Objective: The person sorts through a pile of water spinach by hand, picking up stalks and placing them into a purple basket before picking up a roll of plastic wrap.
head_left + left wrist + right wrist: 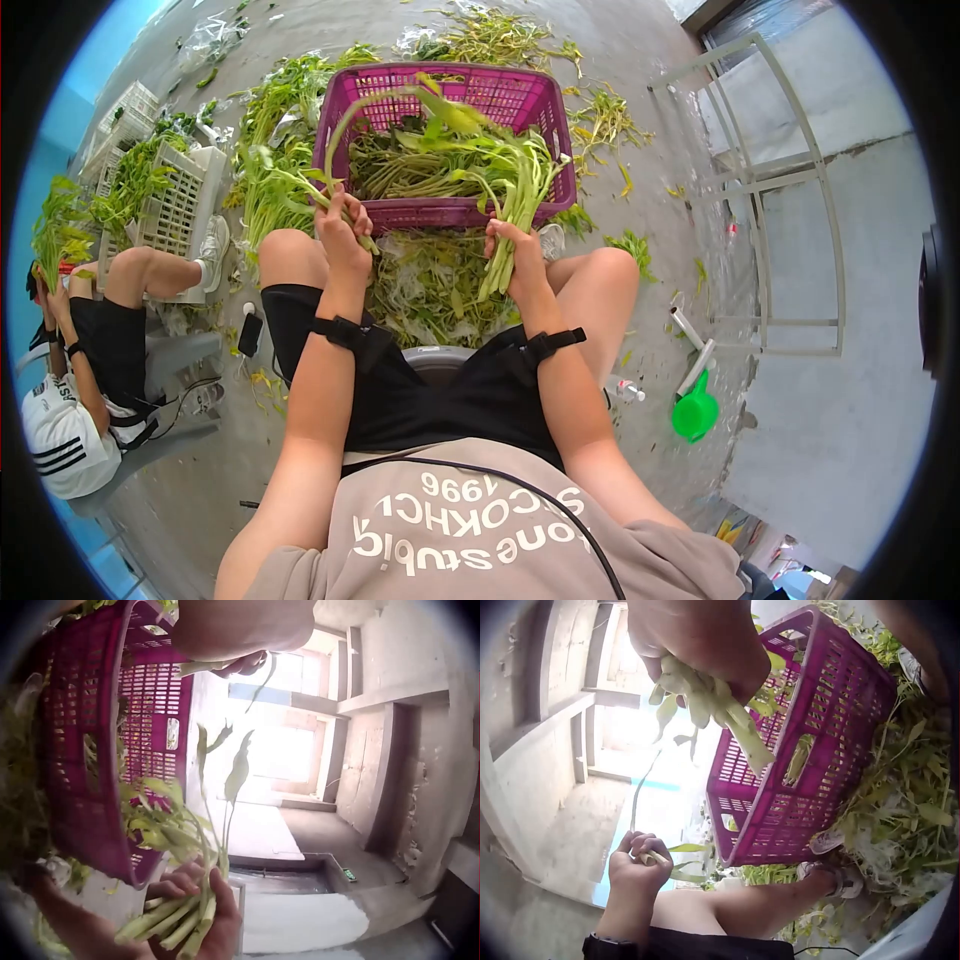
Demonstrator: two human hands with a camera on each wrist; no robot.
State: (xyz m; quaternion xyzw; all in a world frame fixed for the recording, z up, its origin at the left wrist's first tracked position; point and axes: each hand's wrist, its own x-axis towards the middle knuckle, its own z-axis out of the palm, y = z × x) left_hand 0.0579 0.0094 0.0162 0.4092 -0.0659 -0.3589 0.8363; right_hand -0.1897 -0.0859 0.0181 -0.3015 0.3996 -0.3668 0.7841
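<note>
My left hand (343,232) grips a long stem of water spinach (345,125) that arches up over the basket's left side. In my right hand (515,255) I hold a bunch of water spinach (525,195), cut ends toward me and leaves pointing away. Its thick stalk ends (184,930) show clearly in the left wrist view. Between and just beyond both hands stands a purple plastic basket (420,212), with more stalks (410,175) lying inside. In the right wrist view, the left fingers (649,844) curl round the stem.
Loose greens (440,290) are heaped below the basket, and others (275,190) lie at its left. Another person (75,410) sits at far left beside white crates (175,205). At right are a green scoop (695,408), a bottle (627,388) and a metal frame (765,190).
</note>
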